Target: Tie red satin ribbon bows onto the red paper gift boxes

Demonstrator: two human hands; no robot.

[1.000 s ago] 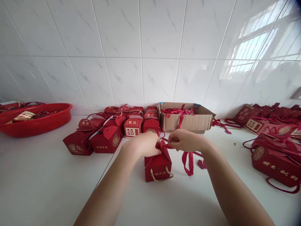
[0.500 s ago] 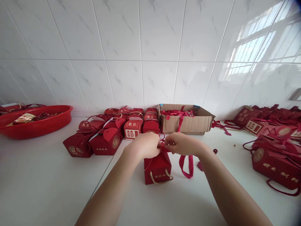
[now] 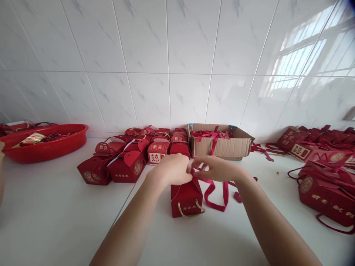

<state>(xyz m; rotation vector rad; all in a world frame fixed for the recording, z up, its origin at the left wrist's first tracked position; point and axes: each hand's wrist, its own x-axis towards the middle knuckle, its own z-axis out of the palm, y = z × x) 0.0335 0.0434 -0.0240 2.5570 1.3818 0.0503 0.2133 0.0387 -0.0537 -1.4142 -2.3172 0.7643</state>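
Note:
A small red gift box point(image 3: 186, 199) with a beige rope handle stands upright on the white tabletop between my forearms. At its top, my left hand point(image 3: 177, 169) is closed with fingertips pinched on the ribbon or flaps; its fingers hide exactly what it grips. My right hand point(image 3: 212, 168) touches the top from the right, fingers slightly apart, and whether the ribbon lies between them is unclear. A dark red ribbon point(image 3: 225, 195) trails from the box top and loops on the table to the right.
Several red boxes point(image 3: 126, 166) stand behind to the left, near a red basin point(image 3: 55, 149). A cardboard box point(image 3: 230, 147) of ribbons stands at the wall. More red boxes point(image 3: 327, 195) lie right. Part of a person's arm point(image 3: 1, 173) shows at the left edge.
My right hand's fingers have loosened and spread a little. The ribbon loop on the table has widened toward the box. A person's arm has come in at the left edge.

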